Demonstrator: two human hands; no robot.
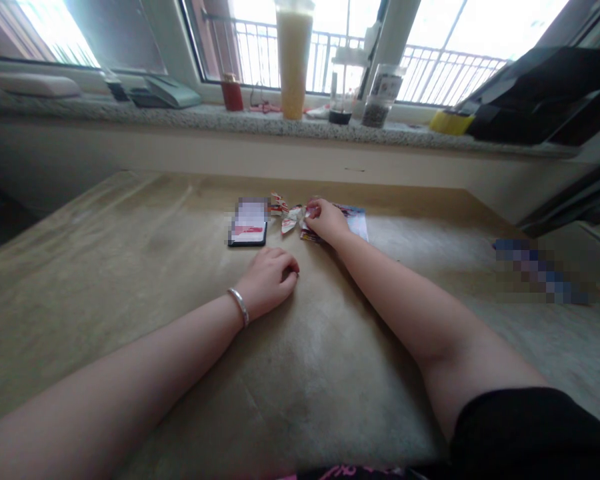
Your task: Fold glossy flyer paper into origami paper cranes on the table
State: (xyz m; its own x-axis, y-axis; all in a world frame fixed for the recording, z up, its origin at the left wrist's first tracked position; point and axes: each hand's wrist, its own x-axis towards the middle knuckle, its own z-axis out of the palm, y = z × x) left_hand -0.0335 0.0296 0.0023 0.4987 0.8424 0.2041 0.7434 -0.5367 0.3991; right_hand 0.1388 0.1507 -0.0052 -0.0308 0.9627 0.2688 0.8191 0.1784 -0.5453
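Note:
My left hand [267, 280] rests on the table with its fingers loosely curled in and the thumb near the index fingertip. Nothing shows in the hollow between them, and a silver bangle [239, 307] circles that wrist. Farther forward, my right hand [326, 221] is closed in a pinch; a small pinkish bit at its fingertips is too small to name. Crumpled red-and-white wrapper pieces [291, 221] lie right beside those fingertips. Partly covered by this hand is a flat, colourful printed packet or sheet [357, 220]. A phone-like dark-edged device [250, 223] with a blurred screen lies beyond my left hand.
A blurred blue-purple strip [540, 270] is at the table's right. Behind the table [130, 267], the speckled sill [190, 115] bears a tall yellowish container [294, 60], a red jar [233, 92], clear containers [377, 97], a yellow item [451, 122] and a black bag-like object [530, 93].

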